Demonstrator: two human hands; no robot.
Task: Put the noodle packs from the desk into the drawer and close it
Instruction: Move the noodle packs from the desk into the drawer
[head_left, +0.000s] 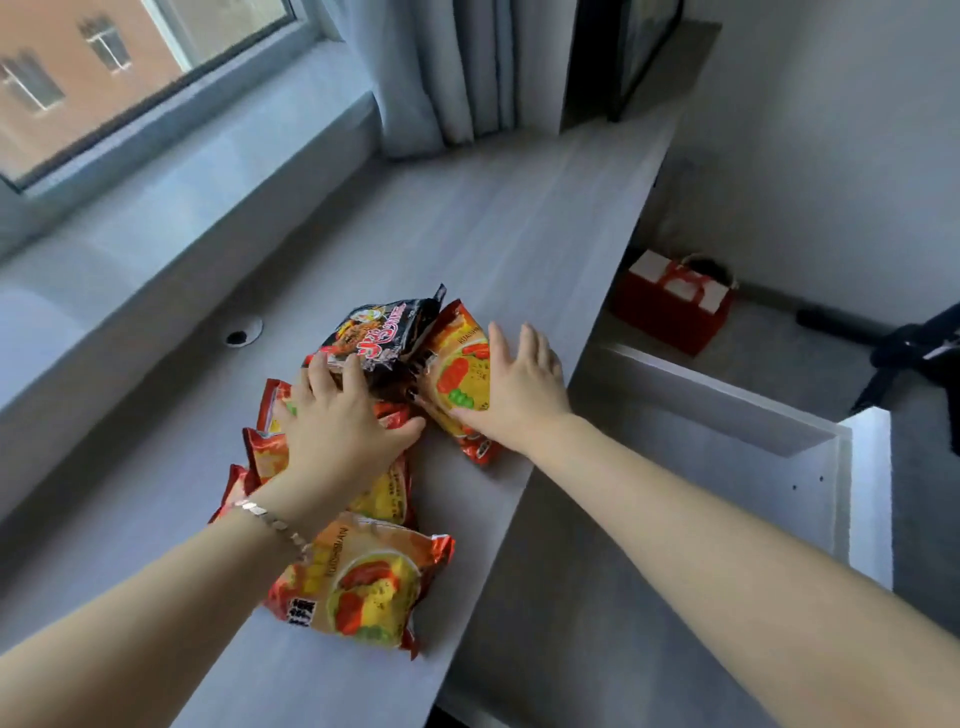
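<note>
The noodle packs (363, 577) lie clustered near the desk's (493, 223) right edge, beside the open drawer (649, 519). The left hand (332, 431) and right hand (519, 389) rest spread on them, pinching nothing. They look light, crinkly, slippery and crushable, so are best held by the sides.

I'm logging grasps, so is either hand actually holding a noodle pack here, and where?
Neither lifts one. The left hand lies flat on the piled packs; the right hand presses one orange pack.

You get soft daylight from the window (130, 67); shadows are weak, edges bend strongly, and everything looks slightly blurred.
</note>
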